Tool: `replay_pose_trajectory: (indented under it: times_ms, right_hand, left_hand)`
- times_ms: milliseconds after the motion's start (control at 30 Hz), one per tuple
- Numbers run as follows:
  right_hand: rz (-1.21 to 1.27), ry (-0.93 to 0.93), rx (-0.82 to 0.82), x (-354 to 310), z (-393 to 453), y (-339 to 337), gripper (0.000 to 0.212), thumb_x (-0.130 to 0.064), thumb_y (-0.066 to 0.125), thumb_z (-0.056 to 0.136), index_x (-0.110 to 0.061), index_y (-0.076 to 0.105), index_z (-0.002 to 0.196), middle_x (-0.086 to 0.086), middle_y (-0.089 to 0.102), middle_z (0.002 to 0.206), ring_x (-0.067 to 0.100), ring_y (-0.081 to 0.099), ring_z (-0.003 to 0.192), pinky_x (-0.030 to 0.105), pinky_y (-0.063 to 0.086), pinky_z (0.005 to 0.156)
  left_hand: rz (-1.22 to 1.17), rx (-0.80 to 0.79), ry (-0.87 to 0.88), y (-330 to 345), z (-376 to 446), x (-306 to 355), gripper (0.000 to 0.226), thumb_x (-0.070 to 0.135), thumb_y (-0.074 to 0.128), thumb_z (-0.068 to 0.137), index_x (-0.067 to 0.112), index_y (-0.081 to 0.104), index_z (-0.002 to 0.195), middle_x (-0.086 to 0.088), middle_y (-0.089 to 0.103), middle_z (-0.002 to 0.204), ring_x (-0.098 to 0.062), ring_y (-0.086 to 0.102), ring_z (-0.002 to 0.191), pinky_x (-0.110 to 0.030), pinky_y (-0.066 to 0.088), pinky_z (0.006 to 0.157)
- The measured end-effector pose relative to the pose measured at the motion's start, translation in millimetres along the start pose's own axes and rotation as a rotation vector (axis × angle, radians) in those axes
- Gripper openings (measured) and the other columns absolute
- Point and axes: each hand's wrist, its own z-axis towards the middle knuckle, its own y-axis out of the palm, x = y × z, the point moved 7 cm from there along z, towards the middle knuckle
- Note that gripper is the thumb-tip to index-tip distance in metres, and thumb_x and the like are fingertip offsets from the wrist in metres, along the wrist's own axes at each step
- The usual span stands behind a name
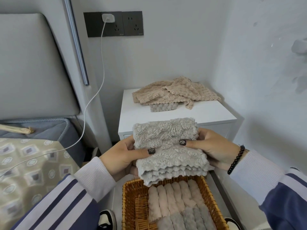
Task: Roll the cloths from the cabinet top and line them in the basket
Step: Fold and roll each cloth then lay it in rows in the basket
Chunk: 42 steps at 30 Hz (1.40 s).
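Hands: left hand (123, 156) and right hand (211, 146) each gripped the folded grey cloth (167, 146) above the basket (131, 193).
Done: rolled cloths (172, 196) lined the basket.
Left: beige cloths (174, 92) lay heaped at the cabinet top (207, 113) back edge.

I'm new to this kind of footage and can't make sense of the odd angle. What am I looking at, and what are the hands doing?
There is no machine here. A person wears a wide-angle camera on the head, so you look forward and down at their own two hands. The left hand and right hand both grip a folded grey cloth, thumbs on top, held in the air above a wicker basket. The basket already holds rolled cloths lined side by side, beige and grey. Behind stands a white cabinet with a loose pile of beige cloths on top and a grey one peeking out beneath. To the left is a bed, and a charger is plugged into the wall.
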Motion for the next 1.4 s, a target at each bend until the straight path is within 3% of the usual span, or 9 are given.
replay_pose_trajectory:
  times_ms: [100,333,567,733,800,867,1000,1133,1400]
  right_hand:
    - [0.122,-0.035,-0.043,-2.6,0.4,-2.7,0.078,-0.018,0.098,0.031,-0.001,0.071,0.102,0.022,0.067,0.114,0.031,0.067,0.101,0.040,0.054,0.089]
    - [0.273,-0.066,-0.147,-6.1,-2.5,-2.2,0.071,-0.002,0.096,0.032,0.002,0.072,0.099,0.026,0.067,0.111,0.035,0.068,0.096,0.049,0.048,0.091]
    - [0.256,-0.023,-0.152,-9.2,-9.9,0.4,0.058,-0.009,0.086,0.015,0.008,0.074,0.070,0.024,0.071,0.099,0.031,0.071,0.086,0.035,0.059,0.066]
    - [-0.187,-0.055,-0.026,-2.3,-9.8,-2.6,0.016,-0.024,0.077,0.051,-0.009,0.073,0.055,0.015,0.073,0.083,0.045,0.059,0.087,0.036,0.056,0.078]
    - [-0.503,-0.105,0.033,-0.3,-7.3,-4.5,0.028,-0.034,0.088,0.057,-0.018,0.066,0.052,0.015,0.072,0.086,0.045,0.059,0.092,0.039,0.054,0.084]
    - [-0.653,-0.139,0.037,4.1,-5.4,-5.2,0.034,-0.031,0.088,0.061,-0.022,0.056,0.059,0.002,0.070,0.079,0.021,0.063,0.077,0.024,0.048,0.069]
    - [-0.733,-0.043,-0.060,24.1,-2.4,-3.4,0.054,-0.039,0.088,0.057,-0.032,0.058,0.101,-0.010,0.066,0.107,-0.005,0.059,0.097,0.022,0.044,0.085]
    - [-0.785,0.051,-0.204,50.0,-4.5,16.7,0.080,-0.053,0.081,0.056,-0.037,0.048,0.128,-0.014,0.061,0.122,-0.001,0.056,0.113,0.029,0.046,0.100]
    - [-0.954,0.079,-0.175,104.4,-4.6,30.4,0.045,-0.030,0.068,0.081,-0.024,0.054,0.124,-0.005,0.063,0.117,0.014,0.060,0.106,0.036,0.050,0.093]
  left_hand:
    - [-0.047,-0.051,0.074,-1.3,0.7,9.9,0.068,0.027,0.097,0.036,0.023,0.076,0.100,-0.016,0.071,0.110,-0.038,0.066,0.098,-0.062,0.045,0.090]
    - [-0.178,-0.192,0.165,2.8,-2.9,19.7,0.060,0.019,0.096,0.038,0.016,0.078,0.096,-0.013,0.074,0.099,-0.028,0.072,0.087,-0.041,0.059,0.077]
    - [-0.253,-0.226,0.108,4.1,-4.5,23.1,0.045,0.018,0.077,0.037,0.001,0.078,0.078,-0.020,0.070,0.108,-0.036,0.068,0.097,-0.048,0.058,0.080]
    - [0.101,-0.032,0.143,1.4,0.6,15.7,0.019,0.031,0.078,0.047,0.016,0.074,0.058,-0.001,0.071,0.113,-0.025,0.065,0.108,-0.036,0.054,0.089]
    - [0.255,-0.011,0.166,2.7,4.7,9.0,0.019,0.031,0.084,0.044,0.023,0.070,0.055,0.005,0.071,0.113,-0.019,0.064,0.110,-0.036,0.052,0.094]
    - [0.326,-0.005,0.155,1.6,8.6,1.4,0.026,0.030,0.088,0.042,0.025,0.067,0.056,0.007,0.069,0.116,-0.021,0.065,0.108,-0.043,0.053,0.093]
    - [0.390,0.011,0.137,4.3,8.9,-5.1,0.055,0.028,0.090,0.040,0.024,0.063,0.088,0.007,0.064,0.122,-0.028,0.070,0.096,-0.053,0.056,0.082]
    - [0.405,0.001,0.119,9.2,10.1,-13.2,0.080,0.020,0.089,0.040,0.020,0.056,0.112,0.001,0.064,0.123,-0.035,0.069,0.096,-0.057,0.056,0.079]
    - [0.595,0.081,0.013,2.4,11.7,-55.5,0.064,0.004,0.088,0.061,0.028,0.056,0.111,0.001,0.065,0.110,-0.021,0.066,0.095,-0.037,0.057,0.086]
